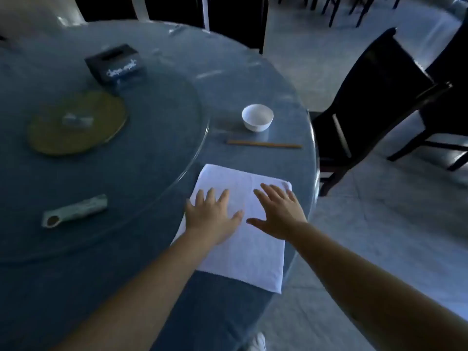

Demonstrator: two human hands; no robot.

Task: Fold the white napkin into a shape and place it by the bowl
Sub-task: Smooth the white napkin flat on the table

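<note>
The white napkin (253, 254) lies flat as a rectangle on the blue round table (157, 102), near its right edge. My left hand (211, 215) rests palm down on the napkin's left part, fingers spread. My right hand (278, 211) lies flat on its right part, fingers apart. Neither hand grips anything. A small white bowl (257, 117) stands upright beyond the napkin, apart from it. A pair of chopsticks (264, 144) lies between the bowl and the napkin.
A glass turntable (141, 173) covers the table's middle, carrying a dark tissue box (116, 64), a round yellow-green disc (76, 122) and a pale tube-shaped holder (74, 211). A black chair (374, 97) stands right of the table on the grey floor.
</note>
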